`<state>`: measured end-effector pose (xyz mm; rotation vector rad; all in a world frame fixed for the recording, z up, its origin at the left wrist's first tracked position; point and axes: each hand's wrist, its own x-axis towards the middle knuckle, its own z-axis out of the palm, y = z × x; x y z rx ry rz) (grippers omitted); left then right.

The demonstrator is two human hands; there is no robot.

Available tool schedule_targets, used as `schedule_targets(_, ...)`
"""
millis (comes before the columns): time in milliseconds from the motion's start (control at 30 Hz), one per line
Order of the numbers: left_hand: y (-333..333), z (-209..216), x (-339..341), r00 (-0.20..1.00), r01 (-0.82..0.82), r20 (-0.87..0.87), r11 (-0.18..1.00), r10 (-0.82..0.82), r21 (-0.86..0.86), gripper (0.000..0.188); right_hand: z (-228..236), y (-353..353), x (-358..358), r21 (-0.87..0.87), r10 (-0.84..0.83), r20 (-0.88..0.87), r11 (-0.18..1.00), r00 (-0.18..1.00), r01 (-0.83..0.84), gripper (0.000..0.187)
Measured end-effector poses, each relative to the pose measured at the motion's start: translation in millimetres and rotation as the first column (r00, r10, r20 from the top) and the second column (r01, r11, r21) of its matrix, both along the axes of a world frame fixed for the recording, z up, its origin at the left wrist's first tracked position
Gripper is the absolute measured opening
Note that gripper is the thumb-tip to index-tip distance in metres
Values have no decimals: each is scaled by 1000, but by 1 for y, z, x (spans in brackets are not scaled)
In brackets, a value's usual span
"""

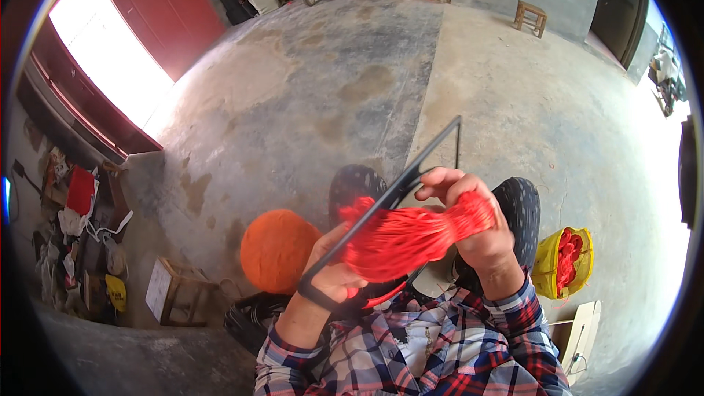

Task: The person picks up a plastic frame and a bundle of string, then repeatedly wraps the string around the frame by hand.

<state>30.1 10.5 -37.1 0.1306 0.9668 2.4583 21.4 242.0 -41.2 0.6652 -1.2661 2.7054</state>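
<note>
A thick bundle of glossy red cord (pixel 400 242) stretches between my hands in front of my lap. My right hand (pixel 484 238) is closed around its narrowed right end, with the thumb side and index finger raised toward a black bar. At the bundle's left end, my left hand (pixel 334 271) is closed on the red strands, its fingers partly hidden and slightly blurred. A thin black angular frame (pixel 411 176) crosses in front of the bundle, from my left wrist up to a pointed corner beyond my right fingers. Whether a hand grips the frame is unclear.
Left of my knees sits a round orange object (pixel 279 251), near a small wooden stool (pixel 180 290). A yellow container (pixel 544 268) with red cord inside stands at my right. Another stool (pixel 530 18) is farther off on the concrete floor. Bags and clutter (pixel 77 213) line the left wall.
</note>
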Motion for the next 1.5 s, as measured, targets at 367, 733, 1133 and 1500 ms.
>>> schedule_targets(367,-27,-27,-14,993,-62,-101,995,54,-74,55,-43,48,8,-332,57,344,941,937,65,41)
schedule_targets(733,-1,1,-4,991,94,-69,974,-110,-205,49,-87,-44,-25,511,-94,286,857,954,-69,28)
schedule_targets(1133,36,2,5,949,299,53,939,-312,172,56,16,-31,-51,408,649,-142,726,748,-553,21)
schedule_targets(1500,-2,-18,-6,991,-135,-37,983,131,-127,69,-43,-16,15,230,413,333,836,848,-498,71)
